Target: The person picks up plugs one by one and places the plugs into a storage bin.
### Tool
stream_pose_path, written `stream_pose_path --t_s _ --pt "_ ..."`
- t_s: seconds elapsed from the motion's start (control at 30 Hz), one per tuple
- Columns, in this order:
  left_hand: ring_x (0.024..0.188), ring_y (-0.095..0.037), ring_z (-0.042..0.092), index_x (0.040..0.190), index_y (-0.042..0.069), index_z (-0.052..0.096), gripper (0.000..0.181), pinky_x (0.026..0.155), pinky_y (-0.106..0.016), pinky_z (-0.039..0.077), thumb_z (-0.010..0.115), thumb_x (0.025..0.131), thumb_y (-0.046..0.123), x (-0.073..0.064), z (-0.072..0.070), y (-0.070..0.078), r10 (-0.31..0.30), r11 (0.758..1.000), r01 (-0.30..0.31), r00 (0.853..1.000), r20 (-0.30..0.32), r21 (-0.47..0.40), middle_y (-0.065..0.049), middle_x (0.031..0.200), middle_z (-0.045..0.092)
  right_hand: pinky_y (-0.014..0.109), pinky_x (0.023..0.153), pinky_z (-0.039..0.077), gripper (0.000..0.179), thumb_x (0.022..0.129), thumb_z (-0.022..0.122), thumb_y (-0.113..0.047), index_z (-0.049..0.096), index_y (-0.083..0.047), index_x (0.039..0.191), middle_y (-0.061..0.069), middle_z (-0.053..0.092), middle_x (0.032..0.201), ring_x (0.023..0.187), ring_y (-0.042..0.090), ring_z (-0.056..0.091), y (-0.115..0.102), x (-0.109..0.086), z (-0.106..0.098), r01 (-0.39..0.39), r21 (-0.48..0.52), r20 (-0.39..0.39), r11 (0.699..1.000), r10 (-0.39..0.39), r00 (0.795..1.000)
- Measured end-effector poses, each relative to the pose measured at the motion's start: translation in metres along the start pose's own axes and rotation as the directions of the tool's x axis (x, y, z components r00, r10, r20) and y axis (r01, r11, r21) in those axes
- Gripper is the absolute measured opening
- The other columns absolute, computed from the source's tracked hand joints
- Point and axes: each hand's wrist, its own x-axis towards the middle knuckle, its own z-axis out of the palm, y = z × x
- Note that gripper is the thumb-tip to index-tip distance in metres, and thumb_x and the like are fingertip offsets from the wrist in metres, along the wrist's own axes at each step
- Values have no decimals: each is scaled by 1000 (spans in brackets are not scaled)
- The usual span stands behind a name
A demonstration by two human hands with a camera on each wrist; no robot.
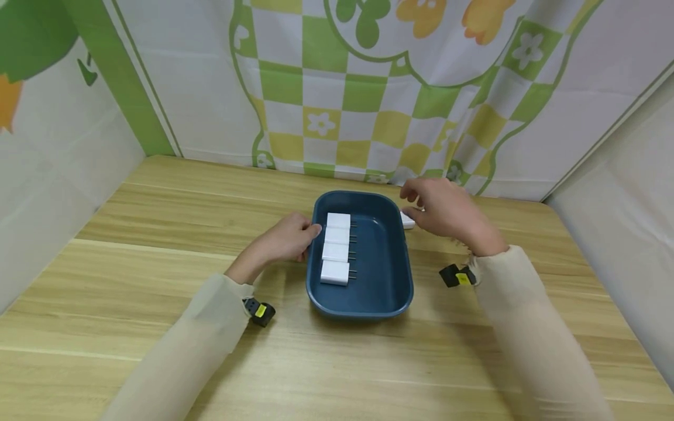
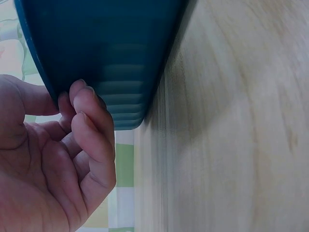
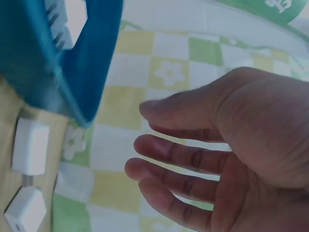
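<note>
A dark blue plastic basin stands on the table, with several white charger plugs lined up along its left side, prongs toward the right. My left hand pinches the basin's left rim, thumb over the edge and fingers curled against the outer wall. Beyond the right rim, my right hand hovers with nothing in it, its fingers loosely bent. A white plug lies partly hidden under that hand; the right wrist view shows two white plugs, one nearer the basin and another beside it.
The wooden table backs onto a green, yellow and white checked curtain. Pale fabric walls rise at left and right. Each wrist carries a small black camera.
</note>
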Motion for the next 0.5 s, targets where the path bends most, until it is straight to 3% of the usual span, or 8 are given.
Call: stream_pose_path --t_s 0.13,0.5 --pt "52 -16 54 73 4 57 42 53 -28 46 41 110 18 0 0 0 0 1000 0 1000 0 -5 -8 65 59 52 86 51 28 95 67 -10 65 0 121 19 68 114 103 35 64 12 6 2 -22 0 34 1000 22 999" --pt "52 -16 54 72 5 56 43 53 -28 46 40 109 18 1 1 -1 0 1000 0 1000 -2 -11 -8 64 59 53 91 49 44 88 77 -13 62 0 128 23 65 122 105 37 64 33 23 19 -85 -22 136 996 87 987"
